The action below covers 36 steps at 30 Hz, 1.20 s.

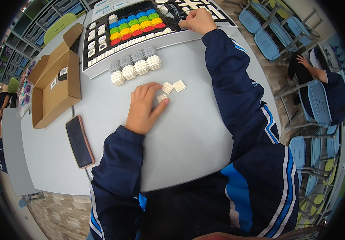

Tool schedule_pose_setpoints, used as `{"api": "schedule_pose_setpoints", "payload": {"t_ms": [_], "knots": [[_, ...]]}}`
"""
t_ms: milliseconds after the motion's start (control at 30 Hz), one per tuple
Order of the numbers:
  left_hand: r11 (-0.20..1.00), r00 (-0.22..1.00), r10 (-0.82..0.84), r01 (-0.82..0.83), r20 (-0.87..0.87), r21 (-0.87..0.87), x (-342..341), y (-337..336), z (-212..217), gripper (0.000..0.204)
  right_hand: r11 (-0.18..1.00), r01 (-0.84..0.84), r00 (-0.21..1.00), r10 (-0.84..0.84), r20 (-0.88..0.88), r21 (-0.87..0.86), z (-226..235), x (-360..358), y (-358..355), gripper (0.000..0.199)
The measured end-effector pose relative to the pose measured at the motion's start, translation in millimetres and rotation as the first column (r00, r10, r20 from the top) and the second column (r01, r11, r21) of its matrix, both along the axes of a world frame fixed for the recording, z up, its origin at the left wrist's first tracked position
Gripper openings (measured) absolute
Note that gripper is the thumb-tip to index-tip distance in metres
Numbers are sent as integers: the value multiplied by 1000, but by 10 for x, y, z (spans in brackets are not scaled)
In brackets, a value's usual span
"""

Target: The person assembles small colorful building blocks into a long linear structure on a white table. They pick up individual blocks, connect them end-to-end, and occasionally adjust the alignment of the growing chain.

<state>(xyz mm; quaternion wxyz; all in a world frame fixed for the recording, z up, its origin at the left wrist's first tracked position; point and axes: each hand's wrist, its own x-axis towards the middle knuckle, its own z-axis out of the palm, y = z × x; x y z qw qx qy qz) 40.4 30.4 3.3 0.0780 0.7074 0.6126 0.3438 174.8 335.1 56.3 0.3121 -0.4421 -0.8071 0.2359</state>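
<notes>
My left hand [143,107] rests on the table with thumb and fingers apart around a small white square plate [162,97]. The thumb tip is at that plate's edge. Beside it lie two more white square plates, one [167,87] near my index finger and another [179,85] to its right. At the far side, my right hand [200,21] reaches into the kit tray [96,69], its fingertips pinched together. Something small and greyish shows at the fingertips, too small to name. A double row of studded blocks [141,67], white in front and grey behind, stands before the tray.
Blue, green, yellow and red blocks [134,27] fill the tray's middle, with white parts around them. An open cardboard box [51,100] stands at the left. A phone [79,142] lies nearer me. Blue chairs [267,45] and a seated person [332,88] are at the right.
</notes>
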Motion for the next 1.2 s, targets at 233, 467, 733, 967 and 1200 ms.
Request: {"api": "schedule_pose_setpoints", "payload": {"t_ms": [233,467,733,967,1200], "knots": [[999,1000,-5,6,2,-35,-1,-3,12,37,1000,25,994,-23,105,-14,-11,-56,-24,26],[999,1000,-4,4,7,-35,-9,-11,-12,37,974,182,950,-210,230,137,-36,-182,-186,32],[1000,1000,-8,8,-7,-24,1,12,-7,38,996,-79,993,76,88,38,-94,-31,-7,32],[1000,999,-6,6,31,0,-1,1,3,41,964,-169,961,114,254,207,195,-1,-404,33],[996,890,44,-1,454,-94,-142,-1,-29,55,761,-605,550,611,570,-232,175,186,-1419,43]]}}
